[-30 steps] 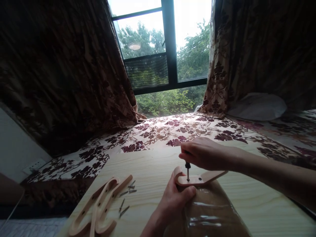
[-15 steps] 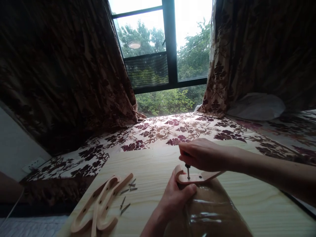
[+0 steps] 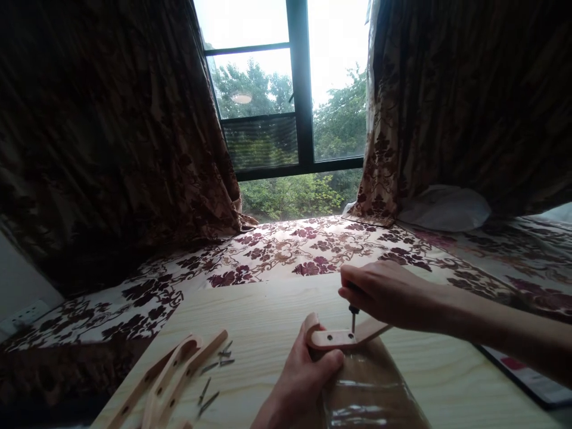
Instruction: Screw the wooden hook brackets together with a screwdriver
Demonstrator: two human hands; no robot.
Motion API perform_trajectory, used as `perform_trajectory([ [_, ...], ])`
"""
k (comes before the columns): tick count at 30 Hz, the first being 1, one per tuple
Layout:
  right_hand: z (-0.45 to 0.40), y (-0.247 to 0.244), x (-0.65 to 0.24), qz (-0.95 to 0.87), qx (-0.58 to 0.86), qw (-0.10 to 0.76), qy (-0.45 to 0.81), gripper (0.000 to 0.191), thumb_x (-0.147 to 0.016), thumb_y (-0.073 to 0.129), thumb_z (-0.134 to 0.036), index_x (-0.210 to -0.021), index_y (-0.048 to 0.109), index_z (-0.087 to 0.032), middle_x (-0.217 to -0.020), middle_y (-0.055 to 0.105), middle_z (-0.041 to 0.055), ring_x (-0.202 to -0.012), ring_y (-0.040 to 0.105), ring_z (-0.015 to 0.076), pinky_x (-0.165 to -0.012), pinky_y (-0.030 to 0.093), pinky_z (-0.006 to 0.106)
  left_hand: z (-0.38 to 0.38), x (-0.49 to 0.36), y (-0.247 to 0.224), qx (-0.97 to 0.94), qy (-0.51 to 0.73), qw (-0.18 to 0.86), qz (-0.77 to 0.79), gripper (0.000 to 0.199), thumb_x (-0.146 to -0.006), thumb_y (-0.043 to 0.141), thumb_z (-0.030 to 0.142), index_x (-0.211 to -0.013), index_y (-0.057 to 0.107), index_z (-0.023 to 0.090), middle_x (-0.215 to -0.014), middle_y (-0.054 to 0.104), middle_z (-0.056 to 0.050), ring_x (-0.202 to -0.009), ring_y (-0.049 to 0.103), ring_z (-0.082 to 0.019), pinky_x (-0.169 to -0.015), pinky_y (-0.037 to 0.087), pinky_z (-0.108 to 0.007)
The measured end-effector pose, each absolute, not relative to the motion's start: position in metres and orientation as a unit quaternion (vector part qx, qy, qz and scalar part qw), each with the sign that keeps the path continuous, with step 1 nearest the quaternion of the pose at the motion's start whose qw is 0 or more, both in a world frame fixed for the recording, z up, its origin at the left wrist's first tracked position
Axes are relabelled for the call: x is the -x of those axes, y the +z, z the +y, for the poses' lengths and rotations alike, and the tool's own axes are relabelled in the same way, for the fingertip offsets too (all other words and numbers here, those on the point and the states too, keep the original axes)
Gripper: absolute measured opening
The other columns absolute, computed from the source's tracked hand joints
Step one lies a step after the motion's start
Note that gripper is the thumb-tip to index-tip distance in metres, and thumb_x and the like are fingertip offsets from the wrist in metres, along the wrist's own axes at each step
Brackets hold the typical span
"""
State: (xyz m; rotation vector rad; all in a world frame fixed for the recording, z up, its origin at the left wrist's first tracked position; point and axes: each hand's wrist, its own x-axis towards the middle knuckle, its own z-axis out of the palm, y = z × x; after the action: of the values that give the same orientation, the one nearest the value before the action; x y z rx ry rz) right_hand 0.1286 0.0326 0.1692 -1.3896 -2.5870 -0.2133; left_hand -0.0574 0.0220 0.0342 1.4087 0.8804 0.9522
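Observation:
A pale wooden hook (image 3: 339, 339) with two dark holes lies across the end of a brown, plastic-wrapped block (image 3: 370, 387). My left hand (image 3: 308, 369) grips the hook's curled end, thumb in front and fingers behind. Above it, my right hand (image 3: 379, 292) is closed round the handle of a screwdriver (image 3: 353, 319), held upright. The tip stands at the right-hand hole of the hook; whether a screw sits there is too small to tell. The handle is mostly hidden in my fist.
Several more wooden hooks (image 3: 163, 375) lie at the left of the pale wooden board (image 3: 250, 316), with several loose screws (image 3: 208, 402) beside them. A flat dark-edged object (image 3: 522, 369) shows under my right forearm. Floral cloth (image 3: 286, 256) spreads behind, towards the window.
The screwdriver tip has shifted right from the left-hand hole to the right-hand hole. My left hand still holds the hook. The view has moved slightly.

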Motion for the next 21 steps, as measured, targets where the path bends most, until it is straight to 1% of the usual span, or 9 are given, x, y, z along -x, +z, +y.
perform_trajectory([
  [6,0.035,0.159,-0.129,-0.884,0.453,0.100,-0.052,0.019,-0.093,0.044,-0.027,-0.077,0.052,-0.019,-0.066,0.064,0.0026,-0.054,0.052,0.0144,-0.050,0.022,0.026,0.022,0.057,0.030,-0.595,0.416,0.584,0.363,0.037,-0.069,0.069,0.035,-0.086,0.040,0.021,-0.076,0.042,0.004,-0.071,0.036,-0.011,-0.063,0.033,-0.023],
  [12,0.036,0.161,-0.134,-0.897,0.430,0.094,-0.031,0.021,-0.093,0.043,-0.027,-0.074,0.050,-0.020,-0.064,0.061,0.0018,-0.053,0.048,0.0135,-0.051,0.024,0.025,0.023,0.056,0.034,-0.594,0.409,0.590,0.363,0.038,-0.068,0.069,0.037,-0.086,0.039,0.022,-0.077,0.042,0.004,-0.072,0.036,-0.011,-0.063,0.033,-0.023],
  [17,0.041,0.160,-0.135,-0.919,0.388,0.067,-0.008,0.020,-0.094,0.045,-0.032,-0.079,0.051,-0.020,-0.069,0.063,0.0012,-0.057,0.050,0.0135,-0.053,0.027,0.025,0.019,0.056,0.039,-0.594,0.400,0.592,0.370,0.035,-0.070,0.068,0.033,-0.085,0.038,0.021,-0.077,0.042,0.004,-0.072,0.035,-0.011,-0.065,0.033,-0.023],
  [19,0.044,0.156,-0.133,-0.905,0.420,0.055,-0.036,0.020,-0.094,0.046,-0.032,-0.080,0.053,-0.020,-0.069,0.063,0.0021,-0.058,0.052,0.0141,-0.053,0.026,0.025,0.019,0.056,0.038,-0.595,0.401,0.589,0.372,0.034,-0.071,0.067,0.030,-0.086,0.039,0.021,-0.077,0.042,0.004,-0.073,0.036,-0.011,-0.066,0.033,-0.023],
  [21,0.046,0.152,-0.130,-0.875,0.476,0.054,-0.072,0.022,-0.095,0.043,-0.029,-0.082,0.056,-0.017,-0.070,0.065,0.0055,-0.059,0.054,0.0161,-0.052,0.023,0.027,0.019,0.057,0.037,-0.594,0.405,0.588,0.369,0.033,-0.073,0.067,0.029,-0.088,0.040,0.020,-0.079,0.043,0.004,-0.074,0.036,-0.011,-0.068,0.033,-0.023],
])
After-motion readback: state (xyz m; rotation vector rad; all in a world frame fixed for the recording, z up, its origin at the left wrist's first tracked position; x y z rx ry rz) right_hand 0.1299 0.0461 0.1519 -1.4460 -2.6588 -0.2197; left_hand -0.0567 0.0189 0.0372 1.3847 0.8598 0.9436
